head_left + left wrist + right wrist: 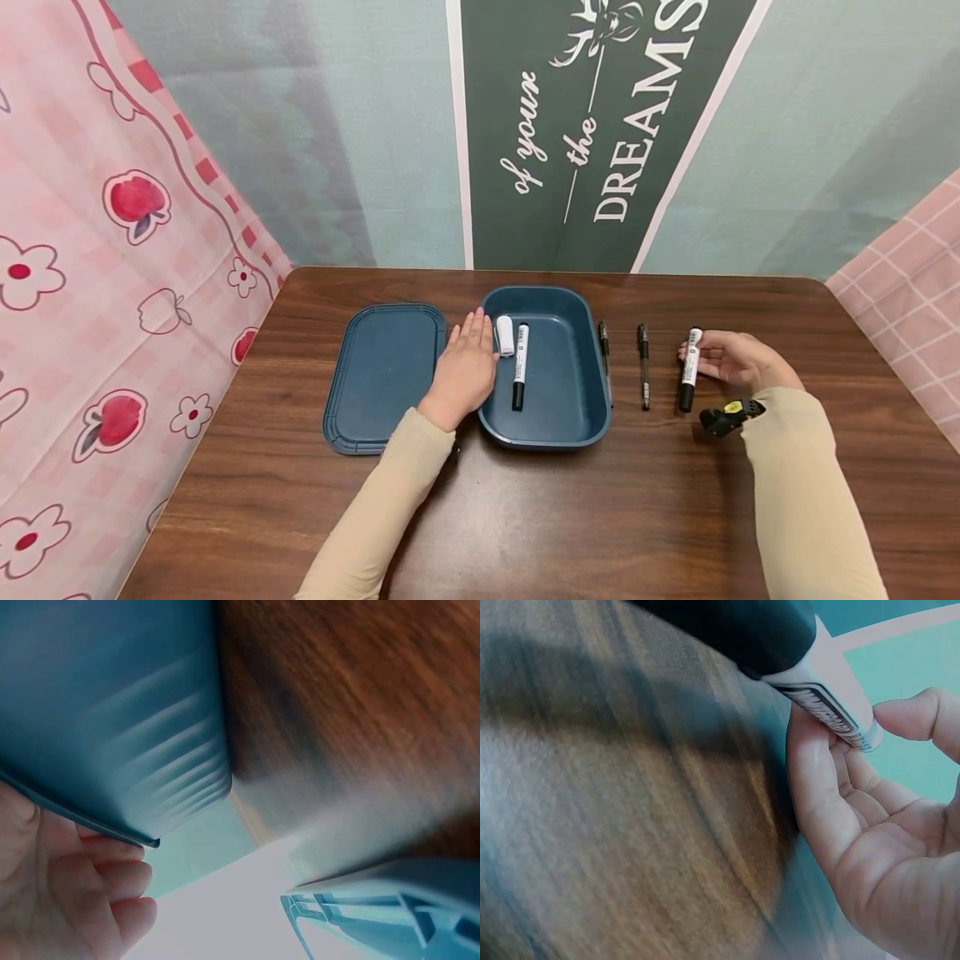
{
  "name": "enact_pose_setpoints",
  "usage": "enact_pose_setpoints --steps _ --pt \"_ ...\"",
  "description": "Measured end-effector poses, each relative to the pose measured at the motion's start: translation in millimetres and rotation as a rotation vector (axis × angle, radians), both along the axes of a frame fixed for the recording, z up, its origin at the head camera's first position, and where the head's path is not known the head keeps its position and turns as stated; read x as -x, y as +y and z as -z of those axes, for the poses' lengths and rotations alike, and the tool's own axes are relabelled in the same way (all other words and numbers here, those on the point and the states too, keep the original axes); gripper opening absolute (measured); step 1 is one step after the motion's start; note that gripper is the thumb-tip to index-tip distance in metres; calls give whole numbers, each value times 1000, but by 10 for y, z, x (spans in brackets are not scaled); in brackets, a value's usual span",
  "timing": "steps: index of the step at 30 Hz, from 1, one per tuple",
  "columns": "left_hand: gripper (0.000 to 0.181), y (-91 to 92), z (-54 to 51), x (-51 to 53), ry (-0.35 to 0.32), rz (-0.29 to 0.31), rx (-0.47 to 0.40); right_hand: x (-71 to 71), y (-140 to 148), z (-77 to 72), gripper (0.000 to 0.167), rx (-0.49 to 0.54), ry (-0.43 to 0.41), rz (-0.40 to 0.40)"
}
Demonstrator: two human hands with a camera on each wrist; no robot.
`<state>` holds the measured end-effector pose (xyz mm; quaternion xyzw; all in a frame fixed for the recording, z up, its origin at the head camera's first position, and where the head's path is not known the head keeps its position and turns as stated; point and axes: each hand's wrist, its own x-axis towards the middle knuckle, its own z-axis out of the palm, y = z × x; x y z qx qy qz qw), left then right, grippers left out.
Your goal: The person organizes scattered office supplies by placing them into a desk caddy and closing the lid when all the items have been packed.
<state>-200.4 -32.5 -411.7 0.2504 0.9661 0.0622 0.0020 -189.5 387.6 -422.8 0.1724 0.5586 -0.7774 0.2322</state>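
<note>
My right hand (738, 360) pinches a white marker with a black cap (689, 371) by its white end, between thumb and fingers. In the right wrist view, the marker (817, 690) is tilted above the wood, its black cap away from the palm. My left hand (468, 367) rests with straight fingers along the left rim of a blue plastic box (567, 442). Seen from the left wrist, the fingers (97, 877) lie at the box's edge. Inside the box are a similar marker (521, 367) and a white object (505, 337), perhaps a correction-fluid bottle.
A blue lid (386, 375) lies on the table left of the box. Two dark pens stand out to the right: one (604, 354) close against the box's right side, another (643, 367) between box and right hand. A curtain (397, 167) hangs behind the wooden table (570, 517).
</note>
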Motion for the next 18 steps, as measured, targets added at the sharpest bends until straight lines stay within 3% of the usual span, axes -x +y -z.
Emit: enact_pose_setpoints --steps 13,18 --pt "54 -5 -5 -2 -1 1 -2 68 -75 -108 34 47 -3 20" --pt "54 -7 -10 -7 -8 2 3 83 -119 -156 36 26 32 -9"
